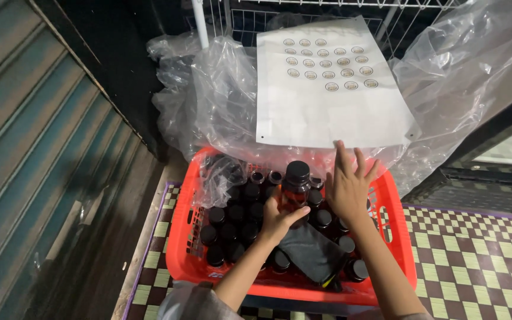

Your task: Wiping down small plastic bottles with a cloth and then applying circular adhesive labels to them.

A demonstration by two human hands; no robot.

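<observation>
Low centre of the frame, a red plastic basket [395,237] sat on a checkered mat [475,255], packed w/ dark bottles w/ black caps [232,222]. Left hand [277,220] was clamped round one dark bottle [296,185], held upright just above the others. Right hand [346,186] was beside it, fingers [358,161] spread apart, gripping nothing, tips near the bottom edge of a white sticker sheet [327,112]. Sheet lay in the upper centre on crumpled clear plastic bags [220,95], rows of small round labels [327,62] near its top. A dark cloth [312,252] lay over the bottles at the basket's near side. Left of the frame: a blue-green shutter [37,154]. White wire rack [327,12] at the top.
</observation>
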